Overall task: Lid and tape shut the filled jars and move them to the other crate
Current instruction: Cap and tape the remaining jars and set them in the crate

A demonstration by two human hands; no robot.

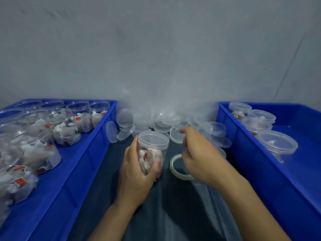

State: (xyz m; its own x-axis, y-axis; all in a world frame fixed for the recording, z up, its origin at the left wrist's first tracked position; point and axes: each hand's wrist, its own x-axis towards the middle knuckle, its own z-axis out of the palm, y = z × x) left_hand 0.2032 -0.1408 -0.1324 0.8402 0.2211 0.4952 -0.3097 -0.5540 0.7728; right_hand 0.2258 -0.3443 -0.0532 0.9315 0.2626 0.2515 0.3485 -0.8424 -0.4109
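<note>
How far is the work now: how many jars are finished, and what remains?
Done: four lidded jars stand in the right crate. In hand: the left hand grips a filled jar with its lid on, while the right hand is at the tape roll; no tape shows on it yet. Left: many open filled jars wait in the left crate.

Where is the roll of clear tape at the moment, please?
In the head view, the tape roll lies on the dark cloth between the two blue crates, just right of the held jar and partly under the right hand.
</note>
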